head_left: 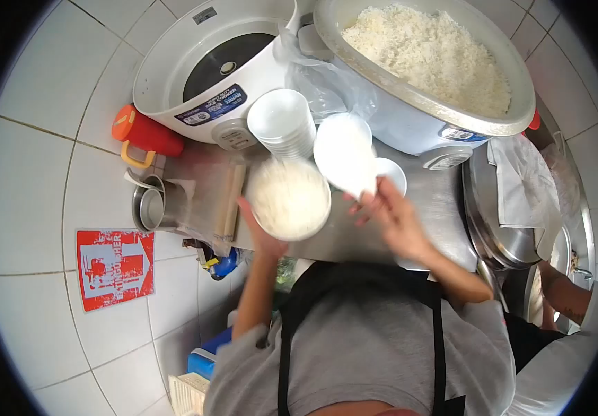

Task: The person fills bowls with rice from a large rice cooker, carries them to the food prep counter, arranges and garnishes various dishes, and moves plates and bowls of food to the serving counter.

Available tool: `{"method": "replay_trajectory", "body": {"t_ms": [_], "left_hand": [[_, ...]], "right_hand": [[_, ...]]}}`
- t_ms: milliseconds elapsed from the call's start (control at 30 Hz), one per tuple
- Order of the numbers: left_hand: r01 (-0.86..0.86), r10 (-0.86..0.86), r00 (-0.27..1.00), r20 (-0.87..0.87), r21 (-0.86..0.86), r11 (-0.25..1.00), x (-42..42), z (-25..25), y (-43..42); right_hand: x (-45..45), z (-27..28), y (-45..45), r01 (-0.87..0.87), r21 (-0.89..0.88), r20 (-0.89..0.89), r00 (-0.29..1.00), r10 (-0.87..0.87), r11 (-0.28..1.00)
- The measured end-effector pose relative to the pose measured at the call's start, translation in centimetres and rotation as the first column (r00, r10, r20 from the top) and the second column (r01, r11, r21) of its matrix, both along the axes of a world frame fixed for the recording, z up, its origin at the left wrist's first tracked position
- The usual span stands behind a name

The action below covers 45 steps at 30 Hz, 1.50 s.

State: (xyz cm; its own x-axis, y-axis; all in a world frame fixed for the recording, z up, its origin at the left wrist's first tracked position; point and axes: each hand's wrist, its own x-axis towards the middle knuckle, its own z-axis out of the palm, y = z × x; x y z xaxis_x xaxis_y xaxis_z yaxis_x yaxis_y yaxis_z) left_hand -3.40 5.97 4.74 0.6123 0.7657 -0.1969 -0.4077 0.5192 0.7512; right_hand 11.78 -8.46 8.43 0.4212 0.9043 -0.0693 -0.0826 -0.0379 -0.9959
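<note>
My left hand (266,232) is wrapped round the side of a white bowl (328,206) filled with cooked rice (288,199), which is blurred by motion. Just to its right, my right hand (394,218) grips the narrow end of a white rice paddle (353,166). The paddle's broad part points away from me, and its outline is hard to separate from the white ware behind it. Another white bowl (392,177) sits partly hidden beyond my right hand. A stack of white bowls (282,118) stands behind the rice-filled one.
A large cooker (424,142) heaped with rice stands at the back right, another cooker (157,97) at the back left. A red jug (153,132) and metal cups (153,204) are at left. Metal lids (482,208) and a co-worker's arm (566,298) are at right.
</note>
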Motion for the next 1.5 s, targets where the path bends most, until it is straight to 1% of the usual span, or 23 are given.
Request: {"method": "replay_trajectory", "body": {"t_ms": [100,200,300,400,467,533,567,600,700,733,800,867,967,1000,1033,1100,1133,1167,1233,1267,1333,1400,1500], "left_hand": [[0.117,-0.152,0.978,-0.140,-0.230,0.966,-3.3,-7.4,-1.8],[0.154,-0.183,0.970,-0.159,-0.182,0.971,-3.7,-12.9,-1.0],[0.312,-0.210,0.882,-0.421,0.188,0.931,-3.3,-12.9,1.0],[0.497,-0.172,0.754,-0.634,0.380,0.780,-3.0,-9.2,2.7],[0.580,-0.149,0.681,-0.717,0.403,0.708,-3.1,-8.3,3.7],[0.583,-0.043,0.636,-0.770,0.444,0.681,-3.4,-8.1,4.5],[0.553,0.061,0.623,-0.780,0.494,0.671,-3.4,-8.0,4.9],[0.526,0.163,0.606,-0.778,0.546,0.652,-3.2,-7.8,5.1],[0.475,0.214,0.651,-0.728,0.611,0.634,-2.8,-2.6,3.8],[0.489,0.150,0.691,-0.707,0.610,0.623,-2.5,-2.0,3.0],[0.602,-0.193,0.663,-0.724,0.361,0.712,-1.5,-2.4,1.2],[0.757,-0.498,0.534,-0.684,0.124,0.641,0.1,-2.3,-0.5],[0.672,-0.477,0.671,-0.568,0.196,0.714,2.4,-4.3,-3.4],[0.687,-0.637,0.695,-0.333,0.046,0.726,2.9,-4.2,-3.8],[0.606,-0.612,0.784,-0.100,-0.083,0.791,4.0,-1.2,-5.2],[0.540,-0.557,0.830,-0.028,-0.205,0.816,4.4,1.3,-5.4],[0.564,-0.563,0.825,0.046,-0.126,0.816,4.8,2.1,-4.6],[0.497,-0.497,0.857,0.135,0.038,0.867,5.5,2.2,-4.0],[0.394,-0.361,0.884,0.297,-0.058,0.917,7.6,6.0,-2.3],[0.304,-0.277,0.904,0.325,-0.033,0.952,9.0,8.3,-1.7],[0.224,-0.260,0.882,0.394,0.134,0.965,13.2,10.4,0.6],[0.160,-0.264,0.943,0.204,0.416,0.895,18.2,10.8,3.0],[-0.056,-0.043,0.987,0.158,0.576,0.816,23.5,11.8,3.0]], "right_hand": [[-5.5,-7.8,0.5,0.137,-0.012,-0.299,0.945,-0.134,0.990],[-7.5,-11.8,-0.3,0.239,-0.118,-0.342,0.902,-0.265,0.964],[-8.4,-13.5,-0.2,0.301,-0.179,-0.368,0.863,-0.347,0.937],[-8.5,-12.2,0.8,0.378,-0.053,-0.323,0.870,-0.374,0.924],[-6.7,-11.9,-0.6,0.425,-0.119,0.228,0.891,-0.392,0.897],[-3.7,-12.4,-2.1,0.616,0.002,0.344,0.740,-0.579,0.788],[-2.4,-10.2,-2.5,0.728,-0.111,0.509,0.626,-0.590,0.677],[-1.1,-9.1,-2.3,0.778,-0.025,0.660,0.485,-0.574,0.628],[1.8,-11.8,-2.3,0.789,-0.151,0.636,0.539,-0.552,0.596],[2.3,-12.8,-2.1,0.809,-0.139,0.618,0.521,-0.589,0.571],[2.7,-14.3,-3.0,0.800,-0.189,0.619,0.548,-0.563,0.570],[1.8,-13.2,-4.0,0.795,-0.236,0.512,0.590,-0.624,0.558],[-0.7,-6.7,-4.9,0.747,-0.300,0.268,0.663,-0.699,0.593],[-1.3,-4.0,-4.7,0.709,-0.267,0.186,0.702,-0.687,0.653],[-1.1,-2.1,-4.6,0.620,-0.297,0.196,0.784,-0.589,0.726],[0.1,2.2,-4.9,0.475,-0.241,0.283,0.869,-0.407,0.846],[1.4,4.8,-4.9,0.414,-0.153,0.371,0.866,-0.336,0.897],[3.8,7.5,-5.0,0.401,-0.063,0.467,0.821,-0.328,0.914],[8.9,11.2,-3.8,0.565,0.147,0.713,0.509,-0.483,0.812],[12.5,13.5,-3.2,0.534,0.060,0.853,0.412,-0.321,0.844],[19.8,14.4,-0.1,0.609,-0.006,1.000,-0.019,0.022,0.793],[28.9,11.4,3.0,0.658,0.019,0.828,-0.432,0.357,0.753],[38.2,8.5,7.5,0.727,-0.054,0.468,-0.587,0.660,0.685]]}}
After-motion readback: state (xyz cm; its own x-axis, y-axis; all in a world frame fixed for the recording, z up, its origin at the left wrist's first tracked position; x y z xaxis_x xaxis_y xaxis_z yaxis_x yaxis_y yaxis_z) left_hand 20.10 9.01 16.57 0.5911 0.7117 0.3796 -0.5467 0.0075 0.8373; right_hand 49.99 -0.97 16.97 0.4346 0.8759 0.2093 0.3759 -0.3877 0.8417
